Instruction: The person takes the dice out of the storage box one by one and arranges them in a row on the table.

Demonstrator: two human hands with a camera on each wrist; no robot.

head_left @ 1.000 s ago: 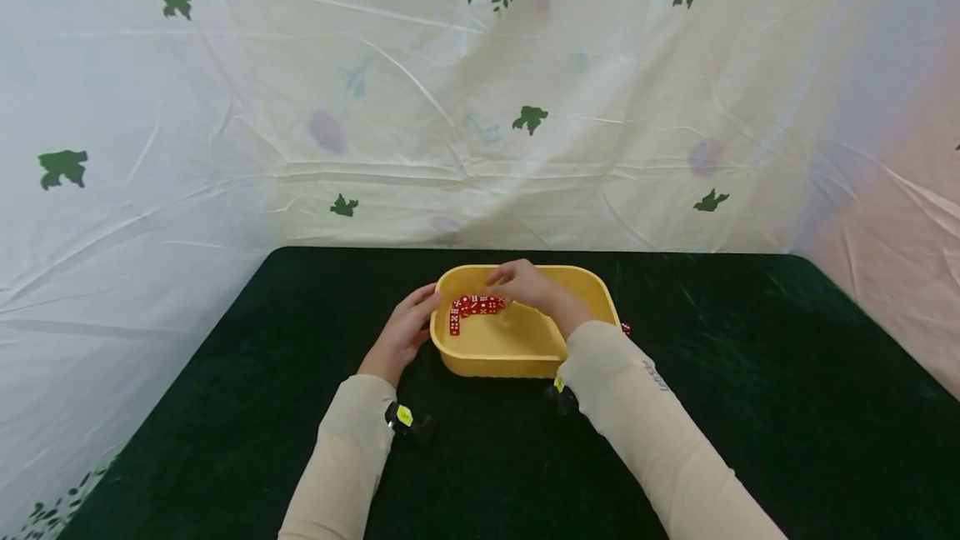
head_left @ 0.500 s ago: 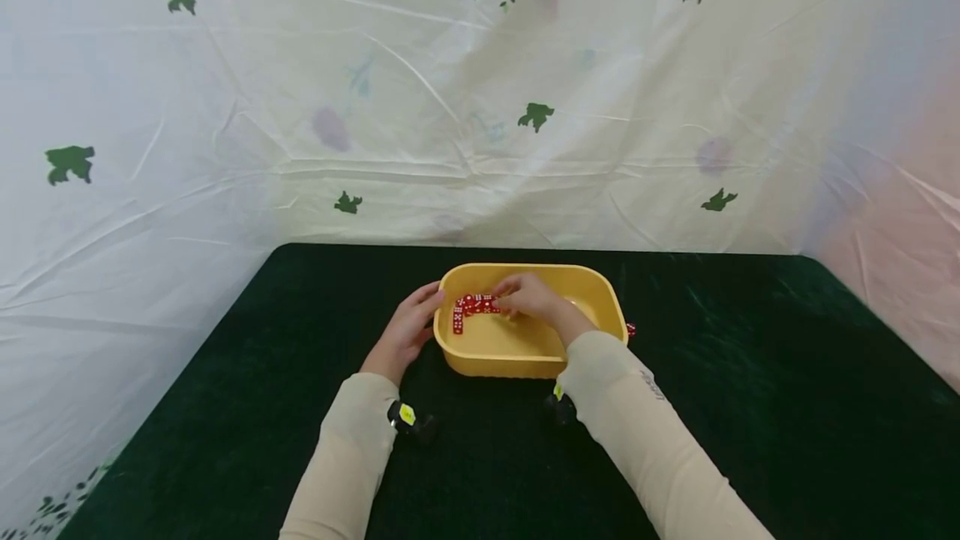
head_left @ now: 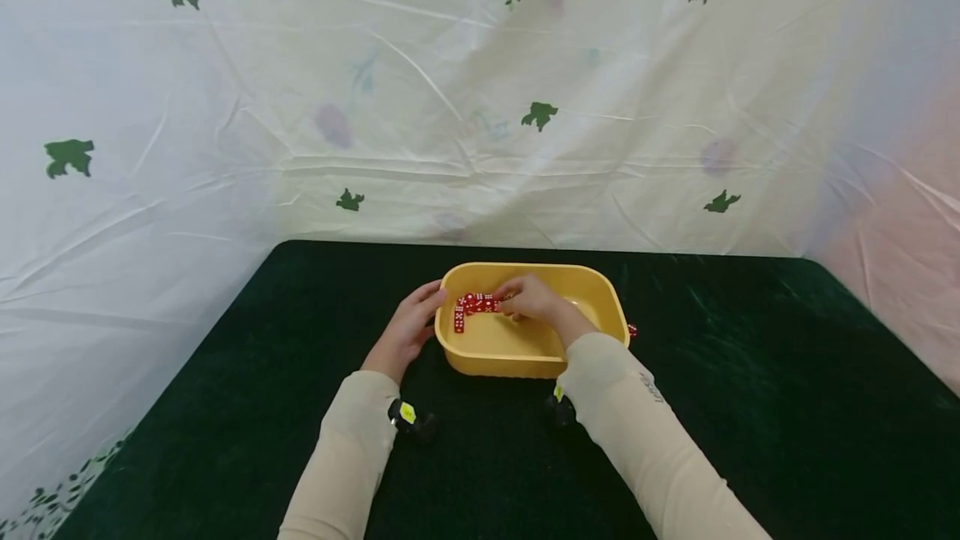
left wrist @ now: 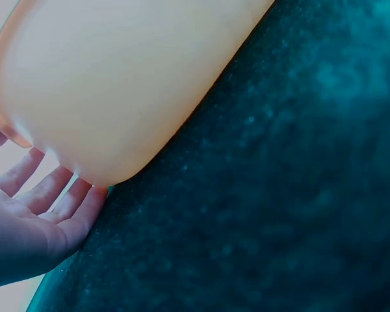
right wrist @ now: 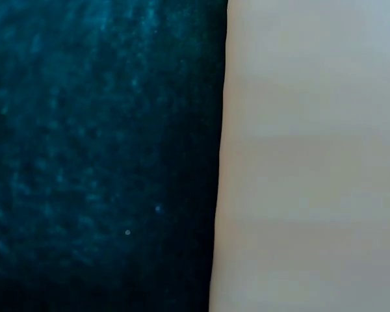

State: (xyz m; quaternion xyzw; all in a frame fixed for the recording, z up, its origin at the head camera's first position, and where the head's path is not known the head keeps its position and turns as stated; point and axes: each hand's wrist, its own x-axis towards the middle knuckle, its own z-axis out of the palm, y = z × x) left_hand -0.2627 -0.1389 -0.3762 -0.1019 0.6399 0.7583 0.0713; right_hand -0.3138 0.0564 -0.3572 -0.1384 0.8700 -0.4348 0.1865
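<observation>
Slightly right of the head view's centre, a yellow plastic basin (head_left: 517, 367) stands on the dark green cloth. Inside, several red dice (head_left: 472, 303) with white pips form a bent line, one arm along the back and a short one down the left. My left hand (head_left: 408, 325) touches the basin's left end; its nearly straight fingers (left wrist: 65, 205) rest on the outer wall in the left wrist view. My right hand (head_left: 534, 301) reaches into the basin, curled fingertips pinching a die at the line's right end, partly covered. The right wrist view shows only the basin's wall (right wrist: 305, 156) and cloth.
Outside the basin's right end lies at least one more red die (head_left: 632, 330), partly hidden. The green-covered table (head_left: 750, 390) extends on both sides, with a white patterned sheet (head_left: 420, 107) hanging behind and at the sides.
My right hand has come down from above the dice to the line's right end and pinches there. My left hand has stayed against the basin. The head view has shifted slightly.
</observation>
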